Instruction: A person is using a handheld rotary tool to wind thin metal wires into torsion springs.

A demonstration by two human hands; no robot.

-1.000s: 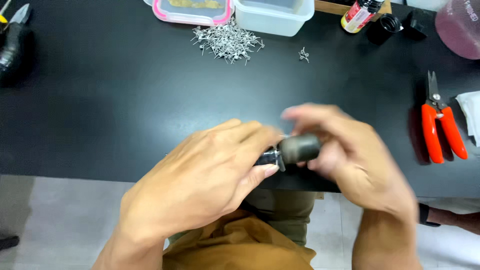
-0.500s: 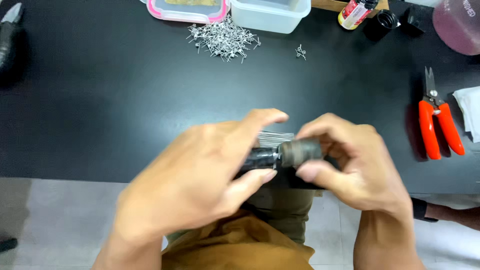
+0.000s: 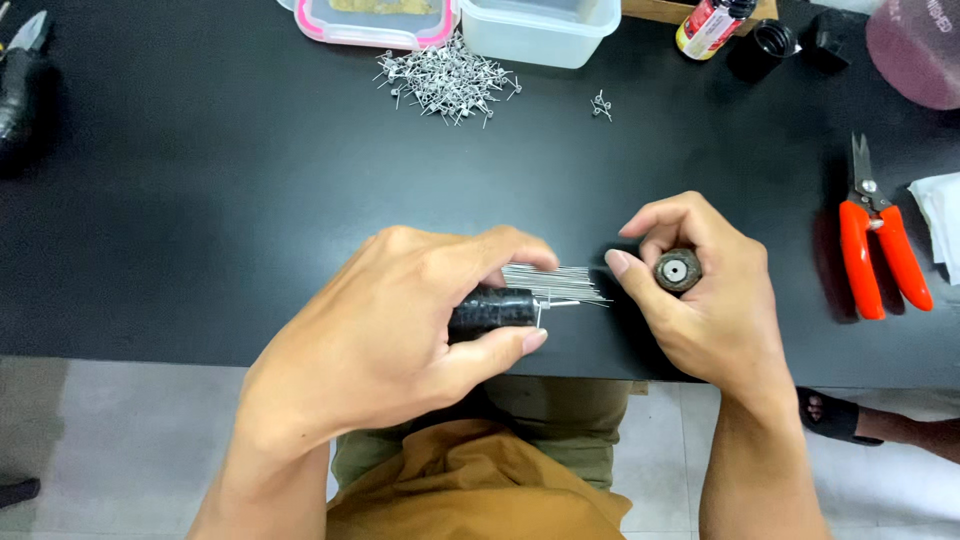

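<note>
With our left hand clamped on the black tool just beside the straight wires, our right hand grips the round cap; we should keep both level.

A black surface carries everything. At its far edge sit a pink-rimmed container and a clear plastic tub, with a heap of small bent wire pieces just in front and a few strays apart. Orange-handled snips lie at the right, beside a white cloth. Straight thin wires lie near the front edge.
</note>
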